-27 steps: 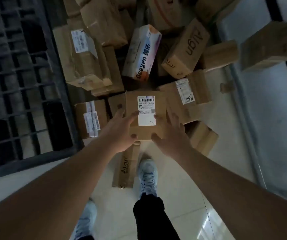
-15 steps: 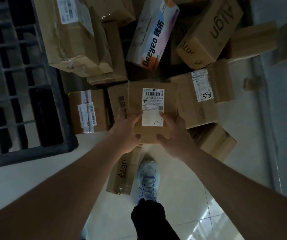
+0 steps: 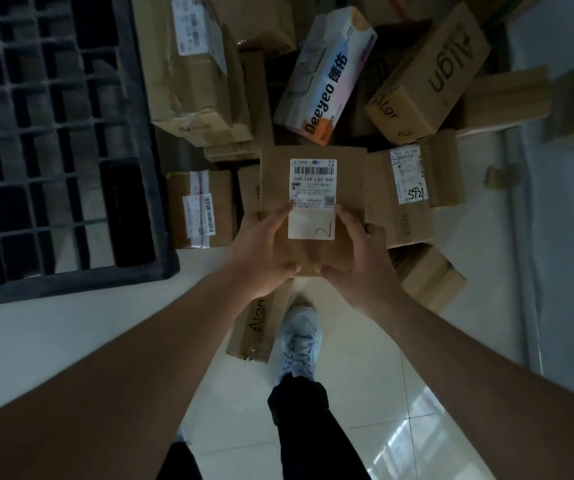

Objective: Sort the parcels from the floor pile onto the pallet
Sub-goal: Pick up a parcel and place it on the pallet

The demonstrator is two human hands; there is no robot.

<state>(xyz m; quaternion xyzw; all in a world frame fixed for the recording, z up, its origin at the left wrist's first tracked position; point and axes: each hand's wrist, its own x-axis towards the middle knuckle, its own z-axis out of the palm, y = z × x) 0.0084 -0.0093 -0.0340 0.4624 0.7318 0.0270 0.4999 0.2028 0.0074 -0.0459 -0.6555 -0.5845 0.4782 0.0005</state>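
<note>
Head view: left hand (image 3: 261,251) and right hand (image 3: 358,261) now grip the labelled parcel (image 3: 313,188), raised off the floor pile (image 3: 417,81) since 0.9 s ago, ready for transfer to the pallet (image 3: 53,133).

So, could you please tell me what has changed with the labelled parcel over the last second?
Both hands closed on the parcel: the left hand and right hand now grip its near edge and have drawn it closer. The floor pile and the black pallet look unchanged.
</note>
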